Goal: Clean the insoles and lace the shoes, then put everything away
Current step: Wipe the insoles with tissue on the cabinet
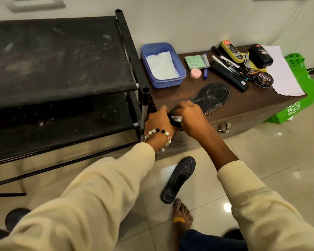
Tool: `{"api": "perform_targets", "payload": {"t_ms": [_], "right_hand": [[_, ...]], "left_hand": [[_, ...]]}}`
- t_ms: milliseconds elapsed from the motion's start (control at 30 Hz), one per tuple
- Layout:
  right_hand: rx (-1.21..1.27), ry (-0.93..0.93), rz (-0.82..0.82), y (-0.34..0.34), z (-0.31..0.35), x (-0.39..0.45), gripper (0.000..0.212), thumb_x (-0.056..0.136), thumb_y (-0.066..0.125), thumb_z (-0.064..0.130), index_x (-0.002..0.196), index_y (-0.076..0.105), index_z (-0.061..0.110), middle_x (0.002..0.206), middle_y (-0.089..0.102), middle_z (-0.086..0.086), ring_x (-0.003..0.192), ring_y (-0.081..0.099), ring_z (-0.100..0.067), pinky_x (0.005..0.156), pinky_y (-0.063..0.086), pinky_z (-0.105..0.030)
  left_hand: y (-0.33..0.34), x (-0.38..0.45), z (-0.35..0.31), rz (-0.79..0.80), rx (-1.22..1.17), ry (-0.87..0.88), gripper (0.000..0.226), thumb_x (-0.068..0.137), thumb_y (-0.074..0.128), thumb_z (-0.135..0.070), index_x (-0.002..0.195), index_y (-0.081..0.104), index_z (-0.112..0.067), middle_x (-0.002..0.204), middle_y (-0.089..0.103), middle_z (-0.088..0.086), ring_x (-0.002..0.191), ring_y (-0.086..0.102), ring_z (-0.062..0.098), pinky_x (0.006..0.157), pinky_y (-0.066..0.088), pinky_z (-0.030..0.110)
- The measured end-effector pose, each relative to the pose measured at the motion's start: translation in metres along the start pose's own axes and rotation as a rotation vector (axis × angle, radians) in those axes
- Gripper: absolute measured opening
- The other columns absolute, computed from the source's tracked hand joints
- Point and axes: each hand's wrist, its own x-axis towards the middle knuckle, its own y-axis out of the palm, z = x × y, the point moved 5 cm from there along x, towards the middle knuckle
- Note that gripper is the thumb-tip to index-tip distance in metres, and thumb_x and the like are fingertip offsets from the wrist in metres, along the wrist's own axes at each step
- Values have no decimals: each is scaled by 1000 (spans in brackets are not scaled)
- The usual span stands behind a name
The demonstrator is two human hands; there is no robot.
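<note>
My left hand [157,117] grips the heel end of the dark insole [211,96] lying on the brown cabinet top [243,105], fingers curled over its near edge right beside the rack's post. My right hand [189,117] is curled around a small white wad [231,119], pressing it down onto that same heel end; I think it's a tissue or wipe, though so little of it peeks out between my hands that I can't say for sure. The rest of the insole stretches away toward the right, chalky scribbled lines all over it. The second insole [179,180] lies on the tiled floor [261,160] below, just ahead of my bare foot [181,214] (yellow plaster across it), marked with the same pale lines.

Up on the cabinet, a blue plastic tub [179,69] sits at the back left with white tissue [161,67] inside. Near it: a green packet [197,62], a little pink jar [195,73], a blue pen cap. Farther right, a cluster of markers [230,67], a yellow-rimmed shoe-shine sponge [231,51], a black bottle [260,56] and a round polish tin [263,79] reading Cherry, all touching or nearly so, with a white paper sheet [283,75] under the far edge. A green bag [301,104] stands on the floor beyond the cabinet. The black shoe rack [62,57] fills the left, dusty shelves.
</note>
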Motion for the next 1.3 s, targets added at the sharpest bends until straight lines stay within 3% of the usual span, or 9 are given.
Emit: {"api": "perform_targets", "payload": {"t_ms": [67,167,367,600,767,967,1167,1300], "right_hand": [[19,98,-48,-1,-14,1,30,90,57,12,119,65,8,122,57,-13,114,48,-29,89,36,-29],[-33,279,-127,4,-35,-1,26,85,61,5,110,68,5,116,59,-14,108,52,-29,87,42,-31],[-50,58,-4,6,3,13,25,88,60,16,111,67,6,116,58,-12,107,53,-26,80,42,-29],[-77,266,-96,2,-30,10,38,83,64,7,122,62,8,126,53,-12,115,45,-27,92,40,-30],[-49,44,32,-1,-3,19,29,88,60,21,111,68,6,121,58,-11,112,50,-28,90,40,-34],[-52,276,-83,3,-29,13,34,86,61,8,120,63,9,127,53,-11,117,43,-27,94,38,-31],[-79,-35,0,-4,5,10,29,90,56,18,116,66,10,123,57,-10,115,47,-27,90,37,-31],[-190,130,32,-3,-26,9,37,89,59,12,126,58,10,131,51,-11,122,42,-27,99,35,-32]], "left_hand": [[0,0,0,14,3,-9,45,73,79,-30,109,54,-20,104,61,7,87,59,24,63,44,32],[0,-1,2,31,8,-26,49,71,81,-28,111,53,-22,109,59,8,88,58,24,65,44,32],[-4,-4,-1,-16,22,-22,31,82,69,-28,107,52,-18,100,57,9,83,55,24,63,41,33],[0,-1,1,24,-8,-41,48,73,80,-28,112,53,-22,109,57,9,90,58,26,66,45,32],[0,-1,0,2,13,-34,42,75,78,-31,104,51,-19,103,59,8,85,57,25,62,42,33],[-1,-2,0,13,-36,-50,47,72,81,-28,110,55,-22,106,56,6,84,53,20,66,45,31],[-4,-5,-1,-17,-36,-60,46,74,80,-32,111,56,-21,105,59,7,86,53,20,65,42,31],[-3,-5,-1,-11,-30,-73,51,72,82,-26,116,57,-22,113,58,8,98,59,26,70,47,31]]}}
